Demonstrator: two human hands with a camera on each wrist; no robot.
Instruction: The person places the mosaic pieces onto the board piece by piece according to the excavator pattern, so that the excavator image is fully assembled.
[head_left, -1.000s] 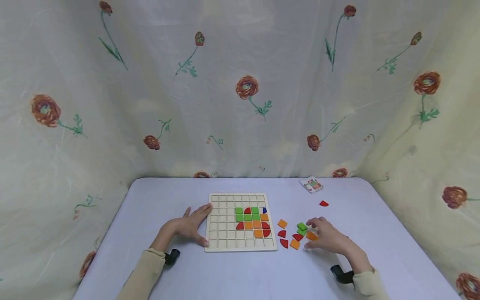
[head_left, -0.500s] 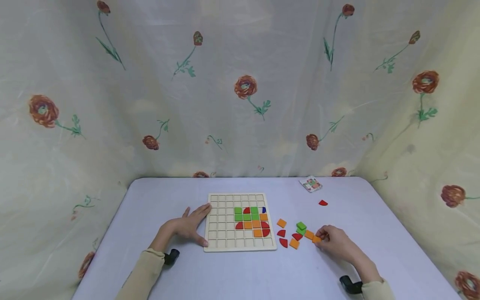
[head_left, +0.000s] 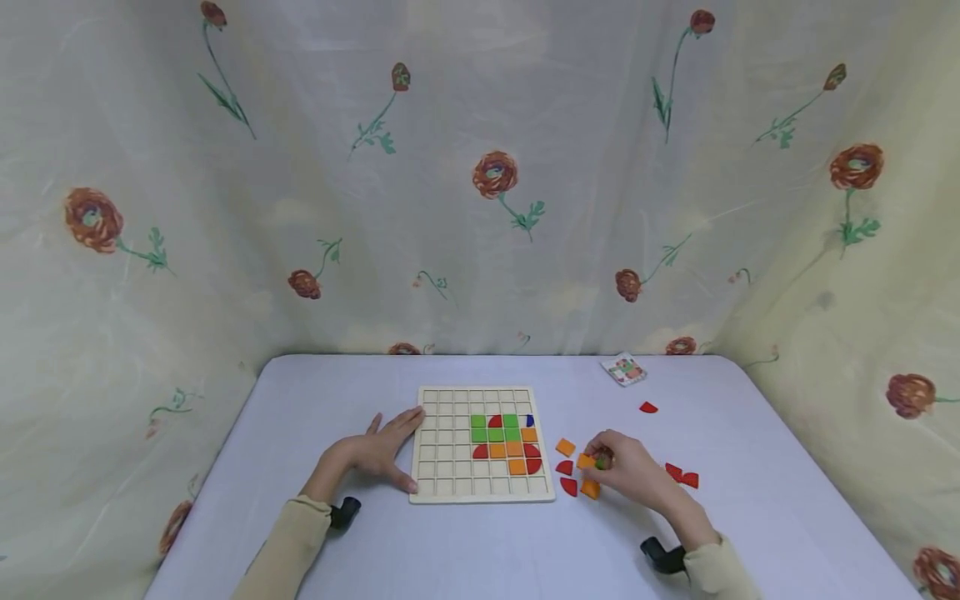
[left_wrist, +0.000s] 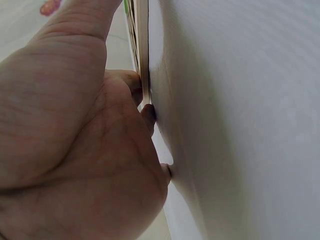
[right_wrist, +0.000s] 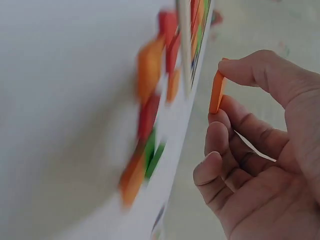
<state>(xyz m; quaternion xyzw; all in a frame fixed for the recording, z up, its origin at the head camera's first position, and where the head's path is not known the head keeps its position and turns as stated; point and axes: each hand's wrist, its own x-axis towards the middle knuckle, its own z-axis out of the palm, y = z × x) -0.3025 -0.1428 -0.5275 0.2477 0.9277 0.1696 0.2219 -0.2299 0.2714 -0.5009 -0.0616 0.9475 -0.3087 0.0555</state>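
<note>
Head view: left hand (head_left: 375, 454) lies flat, fingers spread against the grid board (head_left: 450, 479)'s left edge on the bench (head_left: 480, 542). Right hand (head_left: 626, 471), just right of the board, pinches an orange tile (head_left: 586, 461).
Right wrist view: grip pinched, thumb and forefinger on the orange tile (right_wrist: 216, 92).

No readable text; print on small card (head_left: 623, 369) at table's far edge illegible.

A pale lavender tabletop (head_left: 360, 533) with rounded far corners stands against a cream curtain (head_left: 480, 108) printed with red flowers on green stems, draped behind and along both sides. Soft, even light.
</note>
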